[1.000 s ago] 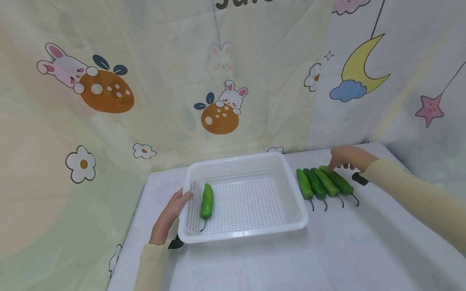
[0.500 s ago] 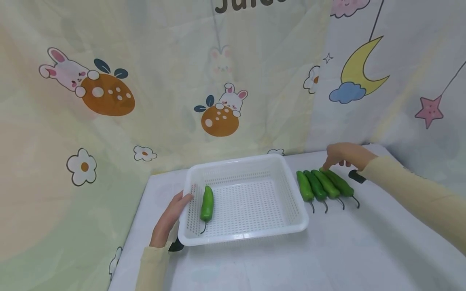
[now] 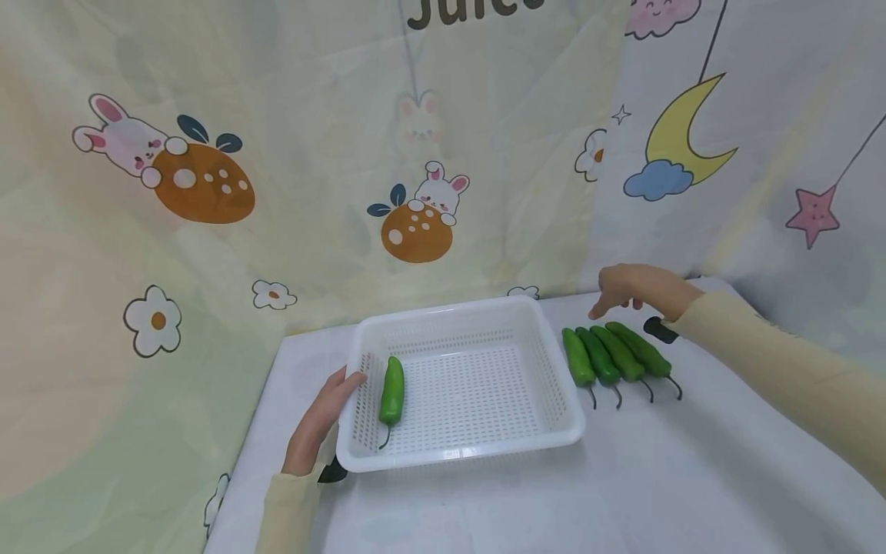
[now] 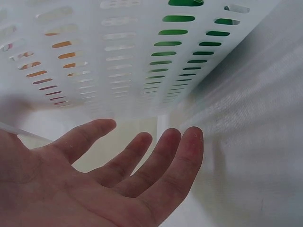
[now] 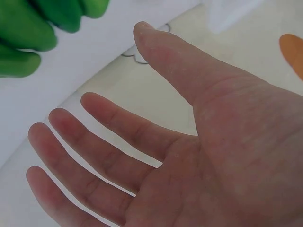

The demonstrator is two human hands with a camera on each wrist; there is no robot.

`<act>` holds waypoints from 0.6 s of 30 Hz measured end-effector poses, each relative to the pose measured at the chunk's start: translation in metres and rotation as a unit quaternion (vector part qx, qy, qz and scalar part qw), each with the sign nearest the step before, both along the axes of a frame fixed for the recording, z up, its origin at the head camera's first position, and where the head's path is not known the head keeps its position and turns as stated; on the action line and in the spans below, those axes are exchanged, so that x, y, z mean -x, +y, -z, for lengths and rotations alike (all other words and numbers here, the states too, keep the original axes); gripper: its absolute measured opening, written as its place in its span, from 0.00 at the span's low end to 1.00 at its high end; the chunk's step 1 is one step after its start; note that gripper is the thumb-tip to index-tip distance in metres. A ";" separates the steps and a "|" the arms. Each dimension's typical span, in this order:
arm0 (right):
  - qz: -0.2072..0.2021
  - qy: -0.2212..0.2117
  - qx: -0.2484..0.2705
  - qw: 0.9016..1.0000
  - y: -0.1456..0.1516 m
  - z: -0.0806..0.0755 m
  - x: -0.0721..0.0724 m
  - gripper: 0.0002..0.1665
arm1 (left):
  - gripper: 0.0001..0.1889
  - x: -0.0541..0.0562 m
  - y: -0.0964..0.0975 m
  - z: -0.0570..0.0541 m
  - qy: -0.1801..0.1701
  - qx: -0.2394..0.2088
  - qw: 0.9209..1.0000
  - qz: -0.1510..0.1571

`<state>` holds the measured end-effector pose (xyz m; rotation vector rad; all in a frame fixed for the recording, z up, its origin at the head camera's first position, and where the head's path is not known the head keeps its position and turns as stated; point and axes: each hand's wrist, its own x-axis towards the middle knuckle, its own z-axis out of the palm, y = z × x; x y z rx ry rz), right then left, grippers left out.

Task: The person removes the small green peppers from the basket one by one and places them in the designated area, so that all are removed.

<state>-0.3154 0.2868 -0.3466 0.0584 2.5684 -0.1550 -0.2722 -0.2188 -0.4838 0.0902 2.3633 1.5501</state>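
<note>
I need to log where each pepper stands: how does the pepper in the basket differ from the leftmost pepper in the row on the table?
The pepper in the basket lies alone inside the white basket, close to the left hand; the leftmost pepper in the row lies on the table, flanked by three others. The basket one looks lighter green, the row one darker. The right hand hovers open above the row, touching none. Both point stems toward the camera.

Cut-off dark lettering "Juic" on backdrop cloth point(image 3: 484, 115), top edge, rest out of frame
</note>
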 end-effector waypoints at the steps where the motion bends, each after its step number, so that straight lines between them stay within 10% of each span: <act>1: -0.004 0.001 -0.003 1.000 -0.003 -0.001 0.000 0.40 | 0.28 0.000 0.000 0.000 0.000 0.000 1.000 -0.001; 18: -0.065 0.034 -0.021 0.997 -0.045 -0.012 -0.010 0.39 | 0.28 -0.001 0.001 -0.001 -0.003 -0.006 1.000 0.002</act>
